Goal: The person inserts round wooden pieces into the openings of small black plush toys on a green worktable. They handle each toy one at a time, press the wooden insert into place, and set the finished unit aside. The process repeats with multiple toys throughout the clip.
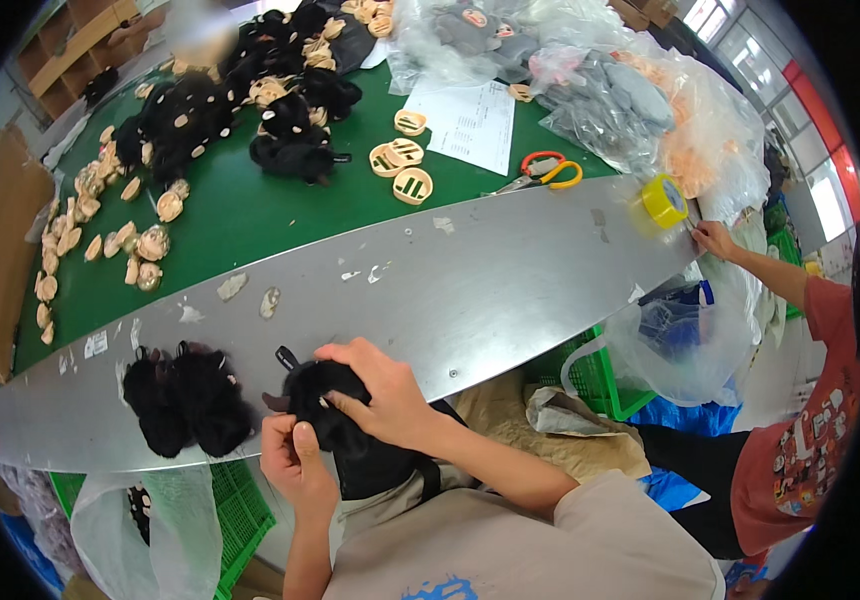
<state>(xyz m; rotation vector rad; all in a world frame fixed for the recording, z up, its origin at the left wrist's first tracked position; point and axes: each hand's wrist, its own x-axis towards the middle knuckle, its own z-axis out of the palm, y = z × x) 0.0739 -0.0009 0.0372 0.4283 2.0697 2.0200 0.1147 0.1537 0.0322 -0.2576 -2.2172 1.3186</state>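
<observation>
At the front edge of the metal strip I hold a small black plush toy, which has a loop tag at its top and a brownish part sticking out on its left. My right hand is closed around its right side, with the thumb pressed on its front. Curled at the toy's lower left is my left hand, thumb and fingers pinched at its edge; what exactly lies between the fingertips is hidden. Left of my hands, two similar black plush toys lie side by side on the metal strip.
Black plush toys and beige plastic face-like parts are heaped on the green tabletop. Scissors, yellow tape, a printed sheet and bagged grey plush lie farther right. A person's hand touches the right edge.
</observation>
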